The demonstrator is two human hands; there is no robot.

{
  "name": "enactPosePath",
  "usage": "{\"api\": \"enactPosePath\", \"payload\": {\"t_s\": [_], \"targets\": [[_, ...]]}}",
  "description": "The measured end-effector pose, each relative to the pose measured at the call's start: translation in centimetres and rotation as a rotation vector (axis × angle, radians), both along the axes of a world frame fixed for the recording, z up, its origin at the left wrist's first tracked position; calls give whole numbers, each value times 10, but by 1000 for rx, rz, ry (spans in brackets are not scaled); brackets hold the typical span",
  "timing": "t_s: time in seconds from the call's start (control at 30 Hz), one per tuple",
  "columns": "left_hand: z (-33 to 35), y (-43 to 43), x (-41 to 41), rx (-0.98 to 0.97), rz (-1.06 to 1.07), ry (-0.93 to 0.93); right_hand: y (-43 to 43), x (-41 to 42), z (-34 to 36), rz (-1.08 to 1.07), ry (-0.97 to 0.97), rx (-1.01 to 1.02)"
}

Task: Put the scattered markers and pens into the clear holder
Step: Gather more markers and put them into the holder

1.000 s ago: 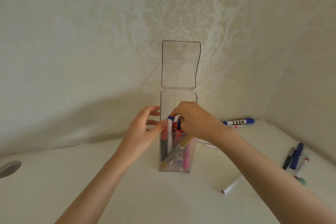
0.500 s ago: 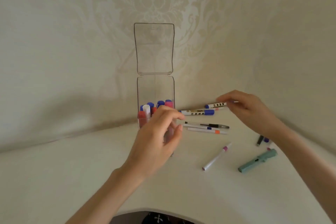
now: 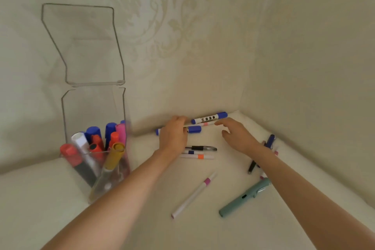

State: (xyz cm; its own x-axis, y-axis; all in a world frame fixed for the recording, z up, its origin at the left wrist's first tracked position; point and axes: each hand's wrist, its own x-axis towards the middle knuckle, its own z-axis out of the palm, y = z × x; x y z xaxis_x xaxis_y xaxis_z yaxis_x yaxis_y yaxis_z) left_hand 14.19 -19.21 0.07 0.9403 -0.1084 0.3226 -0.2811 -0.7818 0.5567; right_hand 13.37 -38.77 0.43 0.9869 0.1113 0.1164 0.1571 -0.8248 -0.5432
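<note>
Progress: roughly half | clear holder (image 3: 95, 148) near table's left edge, lid open, about ten markers inside | left hand (image 3: 173, 135) curled around blue marker (image 3: 193, 129) at back edge | right hand (image 3: 236, 135) fingers spread, empty, beside second blue marker (image 3: 210, 118) | about nine left, including teal pen (image 3: 244, 197).

Two bare forearms reach forward from the bottom of the view, angling toward each other. The left hand (image 3: 174, 135) is palm down with its fingers curled over at the far end of its reach. The right hand (image 3: 236, 135) sits just beside it, palm down, thumb and fingers spread apart and slightly bent, gripping nothing.
</note>
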Motion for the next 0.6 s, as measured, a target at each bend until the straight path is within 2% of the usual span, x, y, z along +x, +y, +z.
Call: {"api": "enactPosePath", "payload": {"t_s": [0.2,0.33,0.47,0.6], "targets": [[-15,-2,18,217,97,32,4,42,-7,33,-38,-78],[-16,-2,17,213,110,24,1,58,-12,26,-26,-203],[-14,0,12,164,88,33,-4,63,-17,-70,-184,-483],[-2,-1,0,132,32,-71,-12,53,-12,-118,-256,-496]]}}
